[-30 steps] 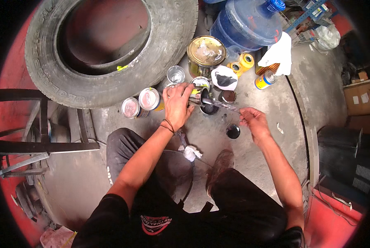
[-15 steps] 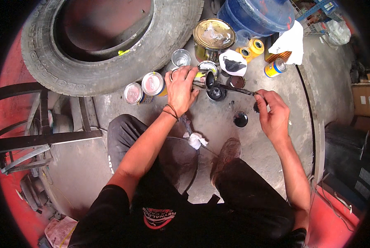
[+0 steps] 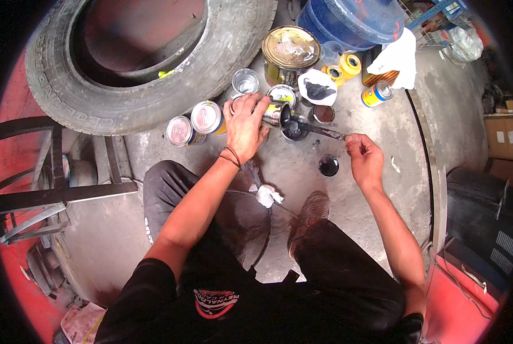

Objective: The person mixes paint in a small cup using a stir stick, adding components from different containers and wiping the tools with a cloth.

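Observation:
My left hand (image 3: pixel 246 127) is wrapped round a small paint can (image 3: pixel 276 114), tipped so its mouth faces right. Below that mouth stands an open container of dark paint (image 3: pixel 295 129) on the floor. Between finger and thumb, my right hand (image 3: pixel 364 156) pinches a flat, paint-stained stirring stick (image 3: pixel 328 133). Its far end reaches to the can's mouth, over the dark container. A round black lid or puddle of paint (image 3: pixel 328 165) lies on the floor near my right hand; I cannot tell which.
Two closed cans (image 3: pixel 206 117) stand left of my left hand, before a large tyre (image 3: pixel 147 94). Behind are a metal cup (image 3: pixel 245 81), a big paint tin (image 3: pixel 291 49), yellow bottles (image 3: pixel 349 65) and a blue drum (image 3: pixel 348 23). A crumpled white rag (image 3: pixel 268 195) lies between my feet.
My right hand has moved left and slightly down, carrying the stick's end closer to the can's mouth. My left hand still holds the tipped can. The whole view has shifted slightly.

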`<state>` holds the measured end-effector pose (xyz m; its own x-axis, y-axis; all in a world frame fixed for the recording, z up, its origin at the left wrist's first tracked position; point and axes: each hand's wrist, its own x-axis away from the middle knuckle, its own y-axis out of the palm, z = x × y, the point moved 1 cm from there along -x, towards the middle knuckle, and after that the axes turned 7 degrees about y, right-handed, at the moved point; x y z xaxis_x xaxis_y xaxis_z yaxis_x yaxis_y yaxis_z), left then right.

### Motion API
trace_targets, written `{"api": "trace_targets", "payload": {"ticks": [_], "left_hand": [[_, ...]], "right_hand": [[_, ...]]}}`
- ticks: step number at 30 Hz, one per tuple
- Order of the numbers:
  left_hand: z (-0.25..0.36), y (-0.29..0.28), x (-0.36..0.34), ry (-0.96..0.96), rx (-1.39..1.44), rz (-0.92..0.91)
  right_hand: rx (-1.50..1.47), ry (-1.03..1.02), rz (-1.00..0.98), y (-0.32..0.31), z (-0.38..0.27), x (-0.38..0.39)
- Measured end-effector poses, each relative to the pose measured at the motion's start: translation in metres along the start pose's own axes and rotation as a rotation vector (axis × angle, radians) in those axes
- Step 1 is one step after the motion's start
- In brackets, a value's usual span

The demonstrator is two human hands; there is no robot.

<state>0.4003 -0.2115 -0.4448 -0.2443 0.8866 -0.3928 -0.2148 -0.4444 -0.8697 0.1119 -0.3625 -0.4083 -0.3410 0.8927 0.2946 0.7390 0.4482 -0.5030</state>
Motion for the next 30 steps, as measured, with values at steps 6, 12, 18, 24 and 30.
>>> {"api": "trace_targets", "payload": {"ticks": [6, 12, 18, 24, 30], "left_hand": [[-0.001, 0.003, 0.002, -0.023, 0.006, -0.051], [0.015, -0.006, -0.007, -0.001, 0.081, -0.074], [0.028, -0.017, -0.014, 0.089, 0.158, -0.032], [0.016, -0.019, -0.009, 0.029, 0.164, -0.013], [0.022, -0.019, -0.008, 0.068, 0.182, -0.015]], "right_hand": [[-0.519, 0.321, -0.13, 0.0, 0.025, -0.008], [-0.281, -0.057, -0.086, 0.024, -0.014, -0.009], [0.31, -0.98, 0.083, 0.023, -0.068, -0.006], [0.236, -0.856, -0.097, 0.036, -0.059, 0.004], [0.201, -0.746, -0.006, 0.03, -0.071, 0.003]]}}
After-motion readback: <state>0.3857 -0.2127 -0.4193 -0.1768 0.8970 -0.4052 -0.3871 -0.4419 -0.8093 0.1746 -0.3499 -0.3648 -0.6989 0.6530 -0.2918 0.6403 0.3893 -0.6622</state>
